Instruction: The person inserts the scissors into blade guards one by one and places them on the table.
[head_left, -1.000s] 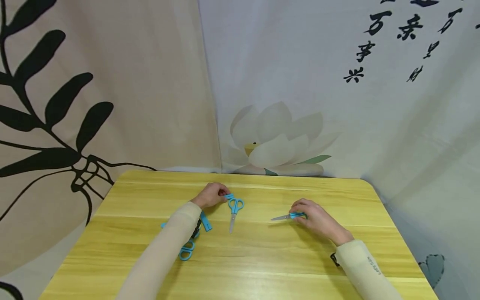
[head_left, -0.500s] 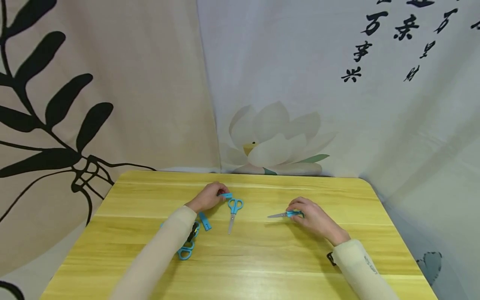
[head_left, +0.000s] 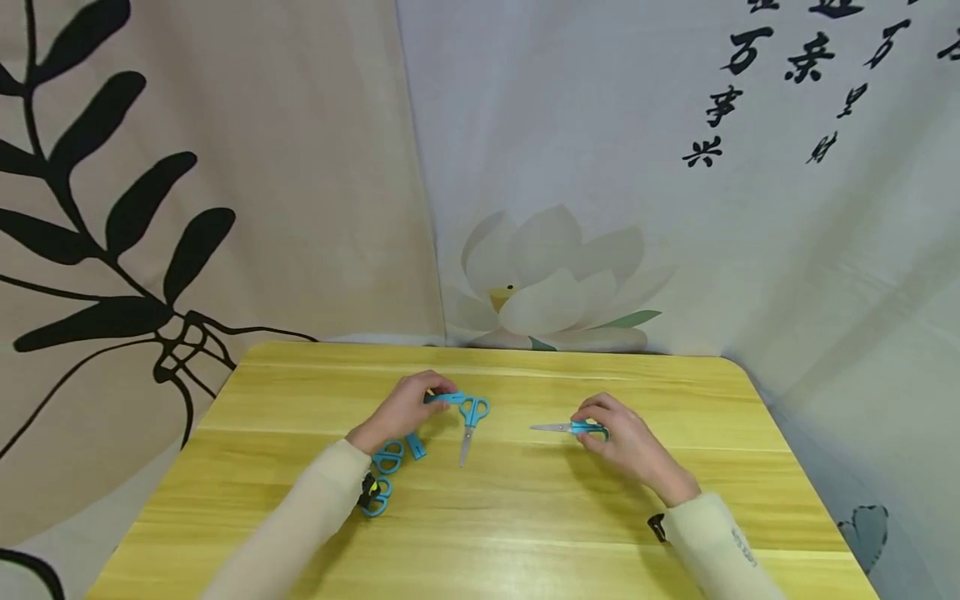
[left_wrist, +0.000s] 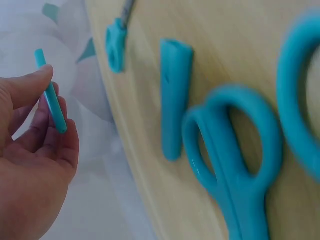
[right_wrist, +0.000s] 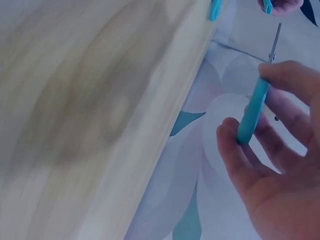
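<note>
My left hand (head_left: 405, 410) pinches a light-blue scissors cover (head_left: 452, 398) between thumb and fingers, raised in the left wrist view. My right hand (head_left: 626, 437) grips scissors (head_left: 585, 427) by their blue handles, bare blades pointing left toward the other hand. Between the hands, another pair of scissors (head_left: 472, 412) lies on the table, blades uncovered and toward the near side. A second blue cover (left_wrist: 175, 100) rests beside more blue-handled scissors (left_wrist: 245, 195) below my left wrist. Their blade ends are hidden behind my left forearm in the head view.
The wooden table (head_left: 525, 517) runs back to a printed curtain (head_left: 562, 167) just behind its far edge. One further blue scissors handle (head_left: 378, 500) shows beside the left sleeve (head_left: 300, 508).
My left hand has drawn back slightly to the left, and more of the cover it holds now shows. The right hand with its scissors has shifted a little left.
</note>
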